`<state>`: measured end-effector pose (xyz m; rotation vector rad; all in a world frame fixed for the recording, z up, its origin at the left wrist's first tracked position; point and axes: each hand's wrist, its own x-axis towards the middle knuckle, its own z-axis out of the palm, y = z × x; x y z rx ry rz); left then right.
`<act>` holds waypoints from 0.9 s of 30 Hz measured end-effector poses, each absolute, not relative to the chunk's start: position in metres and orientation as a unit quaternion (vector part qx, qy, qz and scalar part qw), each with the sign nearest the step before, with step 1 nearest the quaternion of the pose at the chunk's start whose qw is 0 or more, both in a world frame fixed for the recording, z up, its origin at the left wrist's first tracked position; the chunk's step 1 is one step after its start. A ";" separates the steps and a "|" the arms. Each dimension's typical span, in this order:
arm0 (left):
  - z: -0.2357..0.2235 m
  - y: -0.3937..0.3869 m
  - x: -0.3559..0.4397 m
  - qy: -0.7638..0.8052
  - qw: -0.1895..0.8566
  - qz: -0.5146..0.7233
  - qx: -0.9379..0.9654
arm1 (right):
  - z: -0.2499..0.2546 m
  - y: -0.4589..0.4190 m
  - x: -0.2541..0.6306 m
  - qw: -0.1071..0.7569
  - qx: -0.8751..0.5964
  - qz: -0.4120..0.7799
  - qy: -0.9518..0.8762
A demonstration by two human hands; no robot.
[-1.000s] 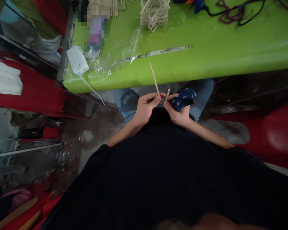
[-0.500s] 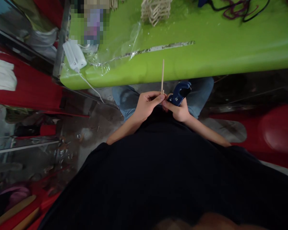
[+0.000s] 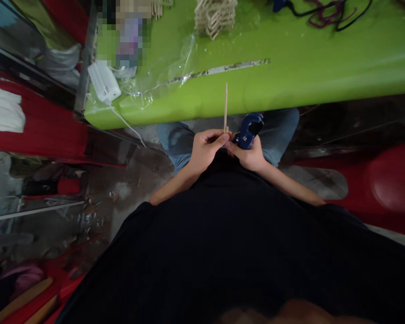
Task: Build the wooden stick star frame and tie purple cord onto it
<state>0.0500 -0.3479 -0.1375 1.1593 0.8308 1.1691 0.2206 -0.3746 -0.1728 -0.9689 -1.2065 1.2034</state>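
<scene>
"Left hand, head view (image 3: pixel 207 148): what do we find?"

"We find thumb and forefinger pinching a long stick (image 3: pixel 226 105) against a short stick (image 3: pixel 227 130), apparently to hold them side by side, near the table (image 3: pixel 307 67) edge."

"Right hand (image 3: pixel 253 155)?"

"Wrapped around a blue tool (image 3: pixel 246 135), seemingly tucked in the palm so the thumb is free beside the sticks. Whether it touches them, we cannot tell."

"Obstructions?"

"We note the table edge just ahead. On top: a stick lattice (image 3: pixel 215 20), crumpled plastic (image 3: pixel 168 74) and a white box (image 3: pixel 104 83), its cord (image 3: pixel 130 126) hanging over."
</scene>
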 end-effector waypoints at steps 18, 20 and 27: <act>-0.145 -0.346 0.054 0.371 0.599 0.510 0.493 | -0.175 -0.372 0.222 0.560 -0.415 0.498 -0.517; -0.147 -0.345 0.057 0.375 0.591 0.517 0.492 | -0.177 -0.372 0.222 0.564 -0.422 0.481 -0.521; -0.131 -0.347 0.055 0.401 0.525 0.528 0.534 | -0.176 -0.373 0.222 0.564 -0.443 0.459 -0.525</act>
